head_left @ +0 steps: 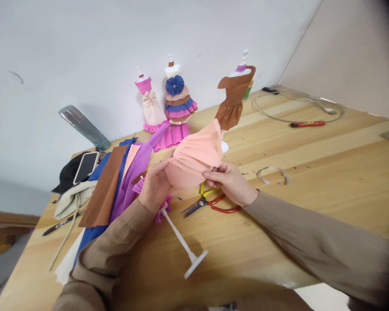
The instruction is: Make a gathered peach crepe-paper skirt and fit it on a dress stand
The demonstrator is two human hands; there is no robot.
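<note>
A gathered piece of peach crepe paper (196, 153), fanned out like a small skirt, is held up over the table between both hands. My left hand (155, 183) pinches its narrow, bunched end. My right hand (230, 181) grips the lower right edge between thumb and fingers. Just below the paper lie scissors (202, 202) with yellow and red handles, blades pointing left. Under my left wrist a mini dress-form stand (180, 235) lies on its side, its white pole and base toward me; magenta ruffles show at its other end, partly hidden by my hand.
Three dressed mini mannequins stand by the wall: pink (147, 103), tiered (178, 101) and brown (231, 97). Crepe sheets (105, 185), a phone (86, 167) and a tilted bottle (84, 127) are at left. A tape roll (287, 176), red cutter (307, 124) and cable (269, 116) lie right.
</note>
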